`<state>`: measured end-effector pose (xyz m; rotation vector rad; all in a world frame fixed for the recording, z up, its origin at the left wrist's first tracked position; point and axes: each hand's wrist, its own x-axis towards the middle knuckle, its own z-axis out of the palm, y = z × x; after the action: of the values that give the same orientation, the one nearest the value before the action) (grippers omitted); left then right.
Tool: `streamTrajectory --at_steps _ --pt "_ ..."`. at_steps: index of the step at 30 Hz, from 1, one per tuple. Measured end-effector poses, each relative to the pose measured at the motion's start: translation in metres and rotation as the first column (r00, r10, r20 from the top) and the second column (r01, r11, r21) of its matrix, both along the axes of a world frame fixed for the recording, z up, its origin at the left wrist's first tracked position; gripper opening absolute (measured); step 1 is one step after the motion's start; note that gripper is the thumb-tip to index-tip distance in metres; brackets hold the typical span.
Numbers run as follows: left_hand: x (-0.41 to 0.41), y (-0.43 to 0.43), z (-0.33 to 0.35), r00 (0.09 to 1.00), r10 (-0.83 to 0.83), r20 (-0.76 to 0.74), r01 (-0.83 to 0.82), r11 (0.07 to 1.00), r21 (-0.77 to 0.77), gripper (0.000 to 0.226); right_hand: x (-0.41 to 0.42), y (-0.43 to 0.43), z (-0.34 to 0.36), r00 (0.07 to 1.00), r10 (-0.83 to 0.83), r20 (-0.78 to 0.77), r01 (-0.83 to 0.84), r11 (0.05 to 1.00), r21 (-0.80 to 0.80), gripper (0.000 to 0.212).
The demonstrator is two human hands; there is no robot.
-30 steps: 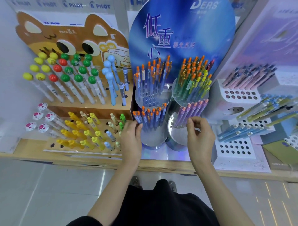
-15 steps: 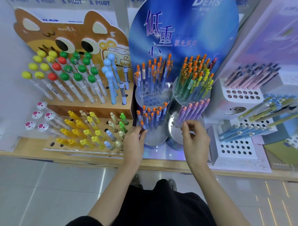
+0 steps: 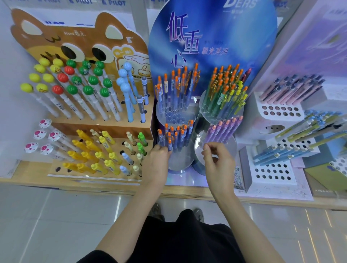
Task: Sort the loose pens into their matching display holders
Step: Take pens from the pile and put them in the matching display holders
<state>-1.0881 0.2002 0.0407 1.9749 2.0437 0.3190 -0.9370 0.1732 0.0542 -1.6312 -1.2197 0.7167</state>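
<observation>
At the wooden shelf (image 3: 187, 192), a crowded pen display

A cat-faced rack (image 3: 56, 47) on the left and white racks (image 3: 277, 110) on the right hem in the clear holders (image 3: 180, 161). The left hand (image 3: 155, 167) grips a blue pen (image 3: 170, 145) in the front-left one, orange cap up, leaning away. The right hand (image 3: 218, 165) curls by the purple pens (image 3: 223, 129); I cannot tell whether it grips one. Tiled floor (image 3: 56, 225) below.

Brand names and Chinese lettering on the shop displays

At 12 o'clock, the round blue card display board (image 3: 212, 37) carries "DERS" in white along its top edge. Large purple characters "低重心" run down its face, with smaller "极光系列" beside them. At 11 o'clock, the white header strip (image 3: 62, 2) repeats "PILOT" in blue. The brown cat-shaped card board (image 3: 78, 24) at 10 o'clock bears small print between its ears, too blurred to read.
</observation>
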Motion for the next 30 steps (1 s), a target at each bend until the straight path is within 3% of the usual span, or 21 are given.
streamTrajectory --at_steps 4,8,12,14,22,30 --pt "-0.001 0.004 0.002 0.999 -0.021 -0.032 0.019 0.998 -0.064 0.028 -0.004 0.001 0.002 1.0 0.017 0.009 -0.017 1.0 0.017 0.009" --pt "-0.008 0.001 0.014 0.999 0.009 0.044 -0.005 0.997 -0.071 0.028 -0.01 0.002 0.006 0.994 0.082 0.076 -0.087 0.994 0.067 0.008" --pt "-0.019 0.001 0.036 0.942 -0.01 0.337 -0.069 0.973 0.221 0.017 -0.02 0.022 0.015 0.915 0.274 0.297 -0.314 0.945 0.094 0.017" --pt "-0.019 0.005 0.047 0.896 -0.053 0.442 -0.087 0.953 0.289 0.015 -0.026 0.034 0.02 0.874 0.317 0.368 -0.361 0.931 0.055 0.02" --pt "-0.023 0.023 0.048 0.896 -0.041 0.442 -0.051 0.979 0.195 0.016 -0.033 0.052 0.021 0.762 0.32 0.562 -0.36 0.932 -0.042 0.013" --pt "-0.024 0.026 0.047 0.878 -0.067 0.474 -0.011 0.987 0.16 0.012 -0.048 0.052 0.021 0.897 0.219 0.385 -0.219 0.975 -0.044 0.011"
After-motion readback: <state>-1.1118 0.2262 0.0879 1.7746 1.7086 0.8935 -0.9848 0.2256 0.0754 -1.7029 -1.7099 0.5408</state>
